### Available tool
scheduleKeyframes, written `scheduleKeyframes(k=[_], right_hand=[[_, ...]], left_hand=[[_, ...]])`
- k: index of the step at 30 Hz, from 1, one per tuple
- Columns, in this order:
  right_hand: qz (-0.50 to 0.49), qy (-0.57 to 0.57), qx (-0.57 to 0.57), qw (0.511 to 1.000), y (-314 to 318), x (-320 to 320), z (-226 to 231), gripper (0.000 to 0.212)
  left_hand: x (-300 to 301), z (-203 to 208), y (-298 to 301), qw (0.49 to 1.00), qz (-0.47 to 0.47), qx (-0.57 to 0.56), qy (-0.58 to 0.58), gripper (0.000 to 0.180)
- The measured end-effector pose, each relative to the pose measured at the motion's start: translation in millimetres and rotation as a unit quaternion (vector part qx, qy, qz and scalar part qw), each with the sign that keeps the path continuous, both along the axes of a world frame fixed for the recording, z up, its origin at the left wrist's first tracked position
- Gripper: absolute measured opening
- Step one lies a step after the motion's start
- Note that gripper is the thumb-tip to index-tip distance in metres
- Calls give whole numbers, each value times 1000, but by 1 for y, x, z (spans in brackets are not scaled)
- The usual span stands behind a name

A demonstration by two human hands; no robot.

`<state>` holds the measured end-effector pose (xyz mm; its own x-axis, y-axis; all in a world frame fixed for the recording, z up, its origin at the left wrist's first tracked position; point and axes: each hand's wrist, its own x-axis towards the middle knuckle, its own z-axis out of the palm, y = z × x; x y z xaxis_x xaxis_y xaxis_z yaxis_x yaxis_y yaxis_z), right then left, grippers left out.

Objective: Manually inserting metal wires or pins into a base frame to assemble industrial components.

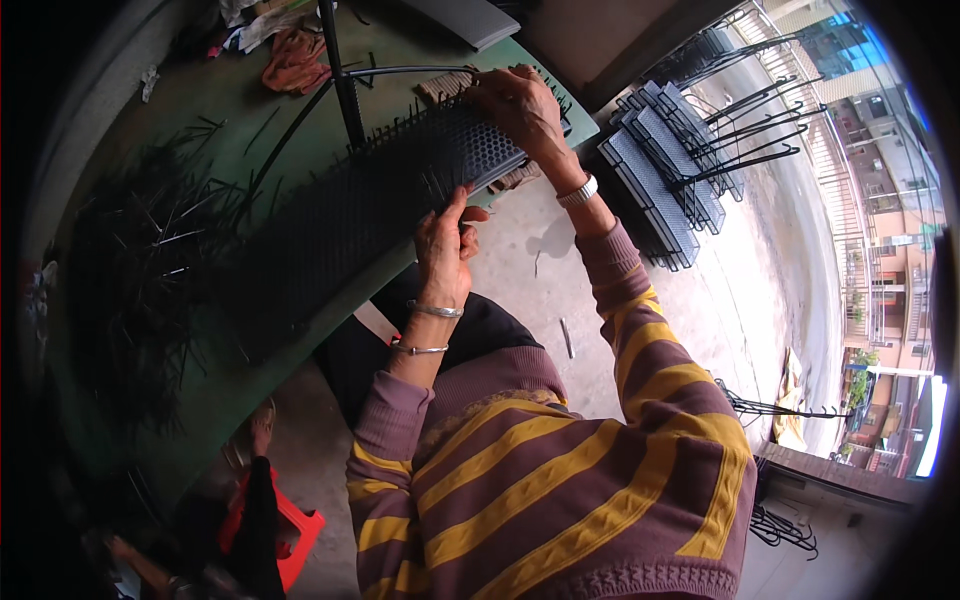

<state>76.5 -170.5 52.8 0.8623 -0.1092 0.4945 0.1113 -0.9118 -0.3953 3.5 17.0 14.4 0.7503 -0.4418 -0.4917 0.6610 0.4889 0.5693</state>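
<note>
Gripping black mesh panel (400,190), both hands.

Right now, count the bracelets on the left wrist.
2. One bracelet sits just below the left hand; the other bracelet lies lower, by the striped sleeve cuff. More may be hidden under the cuff.

1. The head camera is looking down from above the person's chest, facing forward over the table (300,330).
2. It is sitting close: the fingers (455,205) are lying near the middle, with the panel (400,185) just beyond them.
3. Fisheye bending is curving the rim.
</note>
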Motion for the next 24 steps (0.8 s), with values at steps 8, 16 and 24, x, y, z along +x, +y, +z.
scheduleKeyframes(k=[8,16,24], right_hand=[[176,331,295,879,14,-49,13,17],[162,317,402,844,7,-55,16,16],[43,-80,320,943,1,-24,8,11]], left_hand=[[0,-2,-7,999,-9,20,-36,21],[3,-4,-10,997,-41,16,-57,23],[8,-21,-9,999,-42,8,6,24]])
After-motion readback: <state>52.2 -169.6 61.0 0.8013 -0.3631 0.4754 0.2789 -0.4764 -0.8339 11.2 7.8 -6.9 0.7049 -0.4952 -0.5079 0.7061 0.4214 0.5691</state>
